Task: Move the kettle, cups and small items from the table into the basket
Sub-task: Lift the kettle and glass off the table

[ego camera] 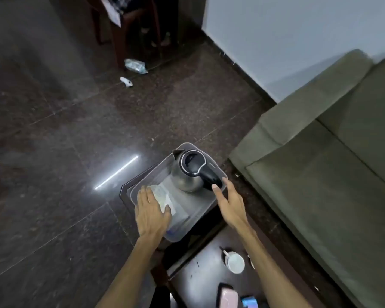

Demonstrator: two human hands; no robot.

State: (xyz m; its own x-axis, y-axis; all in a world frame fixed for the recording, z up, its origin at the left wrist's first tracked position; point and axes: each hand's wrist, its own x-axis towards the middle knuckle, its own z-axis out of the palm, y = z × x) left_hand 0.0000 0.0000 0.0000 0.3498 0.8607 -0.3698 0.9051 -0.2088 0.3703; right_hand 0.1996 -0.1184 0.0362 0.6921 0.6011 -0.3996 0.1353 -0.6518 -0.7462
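Head view: kettle [188,172] inside basket [218,168].

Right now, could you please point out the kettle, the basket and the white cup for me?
kettle [185,177]: head view, on its steel body.
basket [218,168]: head view, on its far right rim.
white cup [235,262]: head view, on its inner bowl.

Looks like a home living room: green sofa [333,152], polished stone floor [53,152], low dark bench [200,278].
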